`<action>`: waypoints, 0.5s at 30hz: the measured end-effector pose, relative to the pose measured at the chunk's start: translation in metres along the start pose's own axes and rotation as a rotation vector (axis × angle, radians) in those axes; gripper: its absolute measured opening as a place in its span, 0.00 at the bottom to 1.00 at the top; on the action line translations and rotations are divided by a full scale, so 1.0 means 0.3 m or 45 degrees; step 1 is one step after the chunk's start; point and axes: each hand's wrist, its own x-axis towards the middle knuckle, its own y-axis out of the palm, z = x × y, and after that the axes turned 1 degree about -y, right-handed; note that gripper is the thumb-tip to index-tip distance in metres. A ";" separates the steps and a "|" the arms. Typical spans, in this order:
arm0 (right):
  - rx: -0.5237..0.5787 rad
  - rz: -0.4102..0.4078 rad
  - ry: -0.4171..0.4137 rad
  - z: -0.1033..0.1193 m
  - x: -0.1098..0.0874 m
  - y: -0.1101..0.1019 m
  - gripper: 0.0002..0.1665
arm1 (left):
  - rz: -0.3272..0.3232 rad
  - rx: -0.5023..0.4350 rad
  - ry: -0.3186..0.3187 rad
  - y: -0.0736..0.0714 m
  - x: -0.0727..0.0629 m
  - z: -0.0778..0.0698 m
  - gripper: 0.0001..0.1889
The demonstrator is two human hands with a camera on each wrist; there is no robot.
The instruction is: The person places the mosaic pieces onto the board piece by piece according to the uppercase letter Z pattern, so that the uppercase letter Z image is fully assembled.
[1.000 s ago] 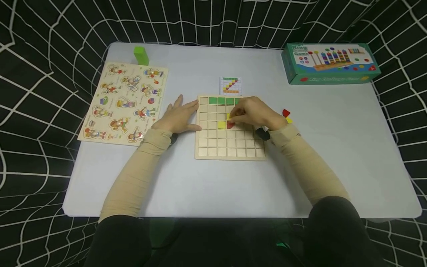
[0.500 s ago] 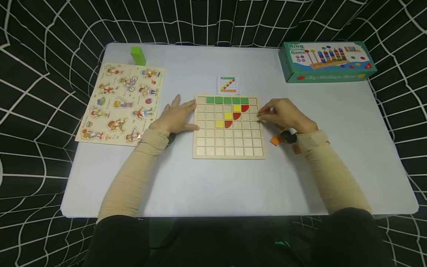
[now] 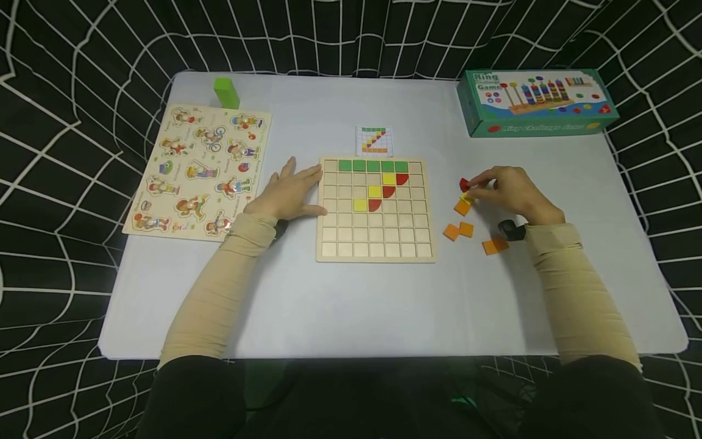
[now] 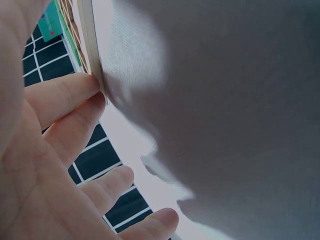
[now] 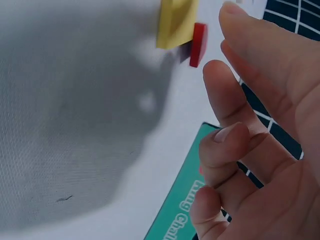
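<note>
My left hand (image 3: 285, 192) lies spread at the left edge of a wooden grid board (image 3: 376, 250), fingertips touching its side. Along the board's top row runs a line of green squares (image 3: 373, 166). Below, three yellow squares (image 3: 375, 191) and three red quarter-round tiles (image 3: 389, 191) step diagonally. To the right of the board, my right hand (image 3: 510, 190) reaches over loose pieces. Its thumb and fingers are parted in the right wrist view, holding nothing, just beside a yellow tile (image 5: 177, 22) and a red tile (image 5: 199, 45).
Loose orange squares (image 3: 451, 231) lie right of the board. A small pattern card (image 3: 375, 141) sits behind it. At left are a picture puzzle board (image 3: 200, 171) and a green block (image 3: 226, 92). A green game box (image 3: 540, 102) stands at back right, with netting around the table.
My right hand has moved from over the board to the right, past its edge, to the loose tiles. Tiles it covered now show. My left hand stays at the board's edge.
</note>
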 end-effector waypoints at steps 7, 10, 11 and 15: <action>-0.076 -0.020 -0.055 -0.007 0.028 0.006 0.20 | -0.007 -0.021 -0.004 0.007 0.000 0.006 0.50; -0.086 0.013 -0.035 0.002 0.041 0.006 0.20 | -0.007 -0.014 0.000 0.005 -0.002 0.005 0.50; -0.080 0.033 -0.016 0.006 0.044 0.005 0.21 | -0.008 -0.010 0.003 0.004 -0.003 0.005 0.50; -0.079 0.085 0.034 0.019 0.056 0.005 0.21 | -0.014 -0.004 0.015 -0.001 -0.005 0.004 0.50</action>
